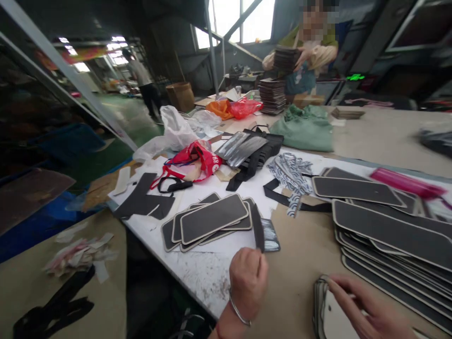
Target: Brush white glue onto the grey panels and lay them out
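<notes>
My left hand (pixel 249 280), with a silver bangle on its wrist, is closed in a fist. A narrow dark strip-like piece (pixel 258 228) rises from it, its lower end at the thumb; its exact kind is not clear. Behind the piece lies a dark pad with shiny grey streaks (pixel 271 235). At the lower right, my right hand (pixel 367 306) grips the upper edge of several pale panels with rounded corners (pixel 335 313), tilted up on edge. Beyond my left hand, several dark panels with pale borders (pixel 213 219) lie loosely overlapped on white paper.
A tall stack of dark panels (pixel 391 235) stands at right, near a magenta roll (pixel 407 182). Farther back lie a red bag (pixel 197 160), patterned cloth (pixel 291 172) and green cloth (pixel 303 127). Across the table a person (pixel 307 56) holds a dark stack.
</notes>
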The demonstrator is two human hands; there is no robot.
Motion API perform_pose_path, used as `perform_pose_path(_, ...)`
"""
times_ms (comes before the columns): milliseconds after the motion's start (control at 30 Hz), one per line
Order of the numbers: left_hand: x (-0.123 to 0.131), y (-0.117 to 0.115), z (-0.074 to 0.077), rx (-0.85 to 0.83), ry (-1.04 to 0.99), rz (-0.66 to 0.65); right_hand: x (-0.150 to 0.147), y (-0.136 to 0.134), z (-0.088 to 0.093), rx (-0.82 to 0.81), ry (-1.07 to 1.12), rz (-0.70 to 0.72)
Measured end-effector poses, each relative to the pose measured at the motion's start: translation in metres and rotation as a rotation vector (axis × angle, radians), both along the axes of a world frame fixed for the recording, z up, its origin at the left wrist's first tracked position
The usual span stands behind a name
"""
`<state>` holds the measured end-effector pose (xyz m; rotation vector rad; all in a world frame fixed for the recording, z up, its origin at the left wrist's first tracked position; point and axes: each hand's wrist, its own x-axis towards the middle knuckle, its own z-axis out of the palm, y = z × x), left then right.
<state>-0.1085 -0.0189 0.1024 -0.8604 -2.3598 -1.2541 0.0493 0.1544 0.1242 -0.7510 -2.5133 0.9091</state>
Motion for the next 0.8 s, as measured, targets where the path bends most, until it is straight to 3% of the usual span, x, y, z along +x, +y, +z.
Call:
perform_pose_path(100,0.037,0.02,0.012,-0.131,0.347,-0.226,-0.018,-0.018,0.044,0.09,0.016,0.048)
perform_pose_path(167,0.055,0.031,0.011,-0.114,0.419,-0.33,-0.022,-0.02,0.058,0.135,0.008,-0.007)
perform_pose_path(400,0.088,0.055,-0.003,-0.061,0.477,-0.471,0.013,-0.008,0.039,0.274,-0.181,-0.204)
perform_pose_path(500,0.096,0.056,-0.001,-0.032,0.45,-0.539,0.023,-0.008,0.041,0.354,-0.132,-0.138)
perform_pose_path(600,0.096,0.047,-0.004,0.05,0.31,-0.623,0.034,-0.01,0.059,0.451,-0.026,-0.014)
perform_pose_path(667,0.088,0.038,-0.012,0.154,0.058,-0.505,0.044,-0.011,0.073,0.5,0.015,0.043)
perform_pose_path(800,0.058,0.035,-0.038,0.307,-0.754,0.012,0.066,-0.014,0.098,0.532,0.05,0.073)
